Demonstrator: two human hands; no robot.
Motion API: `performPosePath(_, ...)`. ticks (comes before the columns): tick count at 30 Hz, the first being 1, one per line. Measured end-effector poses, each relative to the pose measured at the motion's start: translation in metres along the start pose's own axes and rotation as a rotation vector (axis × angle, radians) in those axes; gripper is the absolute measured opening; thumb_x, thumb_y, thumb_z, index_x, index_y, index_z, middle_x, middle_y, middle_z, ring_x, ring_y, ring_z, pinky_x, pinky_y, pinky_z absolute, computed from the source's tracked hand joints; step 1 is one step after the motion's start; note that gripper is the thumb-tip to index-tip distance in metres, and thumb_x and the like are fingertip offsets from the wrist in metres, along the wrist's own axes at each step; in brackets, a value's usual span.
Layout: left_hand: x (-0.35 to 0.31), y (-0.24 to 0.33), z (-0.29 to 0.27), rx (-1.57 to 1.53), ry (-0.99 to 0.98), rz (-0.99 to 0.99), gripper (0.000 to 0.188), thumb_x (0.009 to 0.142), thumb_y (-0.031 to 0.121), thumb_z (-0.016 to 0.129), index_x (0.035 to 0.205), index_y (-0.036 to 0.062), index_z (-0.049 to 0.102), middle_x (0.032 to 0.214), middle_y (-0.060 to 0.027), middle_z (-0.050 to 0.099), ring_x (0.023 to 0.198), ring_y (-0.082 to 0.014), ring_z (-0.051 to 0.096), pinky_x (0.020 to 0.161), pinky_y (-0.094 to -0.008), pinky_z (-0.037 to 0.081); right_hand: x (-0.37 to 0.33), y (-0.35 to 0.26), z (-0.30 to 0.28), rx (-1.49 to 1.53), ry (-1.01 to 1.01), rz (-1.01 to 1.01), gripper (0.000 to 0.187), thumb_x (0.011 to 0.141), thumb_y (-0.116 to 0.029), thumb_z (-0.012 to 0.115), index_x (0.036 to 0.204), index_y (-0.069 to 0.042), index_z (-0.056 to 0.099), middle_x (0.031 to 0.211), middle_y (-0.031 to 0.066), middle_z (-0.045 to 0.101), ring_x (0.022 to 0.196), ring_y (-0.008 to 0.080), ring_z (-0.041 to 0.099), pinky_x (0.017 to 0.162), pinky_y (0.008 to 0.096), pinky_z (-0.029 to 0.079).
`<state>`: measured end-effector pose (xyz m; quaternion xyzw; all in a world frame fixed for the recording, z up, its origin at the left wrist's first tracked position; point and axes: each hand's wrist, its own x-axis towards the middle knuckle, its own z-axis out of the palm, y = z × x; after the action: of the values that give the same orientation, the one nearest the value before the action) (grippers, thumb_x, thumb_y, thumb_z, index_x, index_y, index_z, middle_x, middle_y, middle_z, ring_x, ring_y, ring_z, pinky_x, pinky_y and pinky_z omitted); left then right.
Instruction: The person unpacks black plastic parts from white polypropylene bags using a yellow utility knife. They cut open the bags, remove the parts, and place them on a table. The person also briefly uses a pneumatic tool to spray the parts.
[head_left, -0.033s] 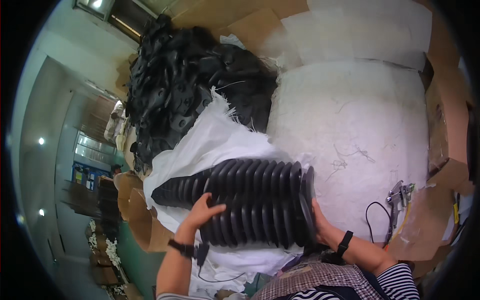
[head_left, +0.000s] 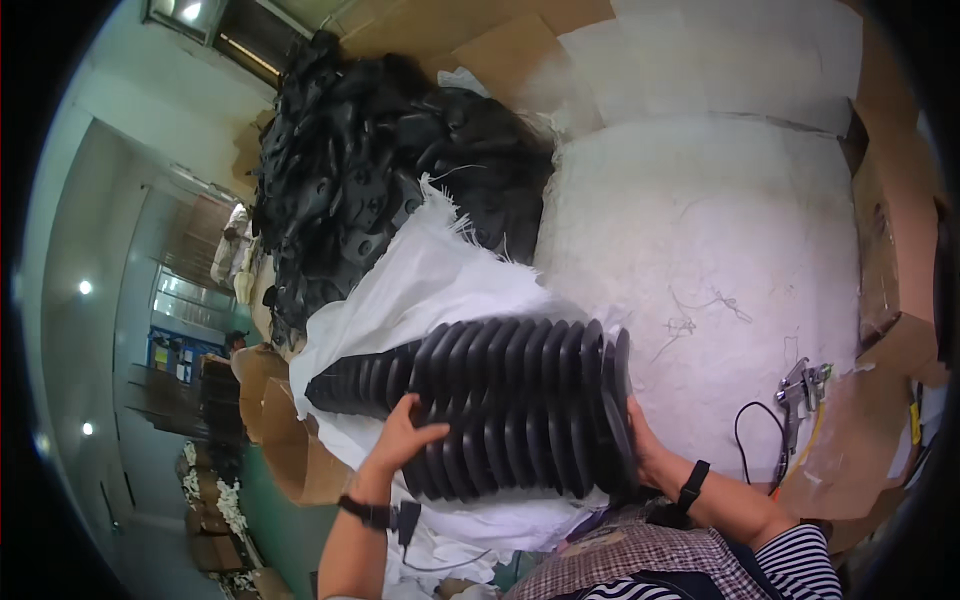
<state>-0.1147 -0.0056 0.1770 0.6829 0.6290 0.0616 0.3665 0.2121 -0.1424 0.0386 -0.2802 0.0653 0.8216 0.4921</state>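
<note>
A row of identical black, smooth, curved pieces [head_left: 500, 410] stands packed face to face, partly inside a white woven sack [head_left: 430, 275]. My left hand [head_left: 405, 437] is at the row's left part, its thumb and forefinger spread around the pieces' edges and its other fingers mostly hidden. At the right end, my right hand [head_left: 648, 447] presses against the last piece, with most of its fingers out of sight behind it. Between them the hands hold the row together from both sides. More such pieces continue to the left, under the sack's edge.
A big heap of loose black pieces [head_left: 350, 190] rises behind the sack. To the right is a broad white-covered surface [head_left: 690, 250] with thread scraps. A spray gun [head_left: 803, 392] with a hose lies at its right edge, beside cardboard [head_left: 850, 430]. An open cardboard box [head_left: 285, 430] stands left.
Both hands keep their places on the row. The left hand and the row's lower edge have shifted very slightly; otherwise the scene looks the same.
</note>
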Motion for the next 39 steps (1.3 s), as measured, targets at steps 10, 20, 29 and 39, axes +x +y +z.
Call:
performPosePath(10, -0.094, 0.066, 0.018, -0.697, 0.296, 0.093, 0.084, 0.059, -0.007, 0.074, 0.132, -0.0001, 0.033, 0.13, -0.0141, 0.046, 0.121, -0.0257, 0.046, 0.103, -0.0365, 0.035, -0.024, -0.058, 0.024, -0.467, -0.4, -0.367, 0.116, 0.067, -0.075, 0.059, 0.146, -0.009, 0.006, 0.148, 0.0106, 0.016, 0.137, 0.0223, 0.016, 0.111, 0.0383, 0.017)
performPosePath(20, 0.066, 0.263, 0.101, -0.96, -0.019, 0.542, 0.069, 0.064, 0.01, 0.071, 0.126, -0.0023, 0.044, 0.12, -0.0122, 0.056, 0.113, -0.0237, 0.053, 0.1, -0.0349, 0.037, -0.135, -0.158, -0.055, -0.672, -0.146, -1.066, 0.103, 0.081, -0.031, 0.066, 0.145, -0.01, -0.011, 0.148, 0.0122, 0.018, 0.132, 0.0219, 0.029, 0.107, 0.0355, 0.027)
performPosePath(29, 0.257, 0.502, 0.237, -1.051, -0.441, 0.759, 0.048, 0.085, 0.032, 0.055, 0.126, 0.0087, 0.045, 0.124, -0.0065, 0.051, 0.114, -0.0196, 0.044, 0.101, -0.0411, 0.027, -0.204, -0.296, -0.052, -0.862, 0.475, -1.802, 0.088, 0.076, -0.023, 0.066, 0.143, -0.002, 0.014, 0.142, 0.021, 0.028, 0.132, 0.0301, 0.029, 0.109, 0.0396, 0.023)
performPosePath(39, 0.189, 0.501, 0.4, -0.638, -0.615, 0.568, 0.094, 0.082, 0.05, 0.061, 0.147, 0.009, 0.007, 0.149, -0.0238, 0.012, 0.135, -0.0341, 0.023, 0.109, -0.0407, 0.021, -0.138, -0.31, -0.184, -1.223, 1.251, -1.486, 0.097, 0.074, -0.031, 0.073, 0.143, 0.001, 0.013, 0.139, 0.0307, 0.025, 0.127, 0.0447, 0.028, 0.106, 0.0481, 0.026)
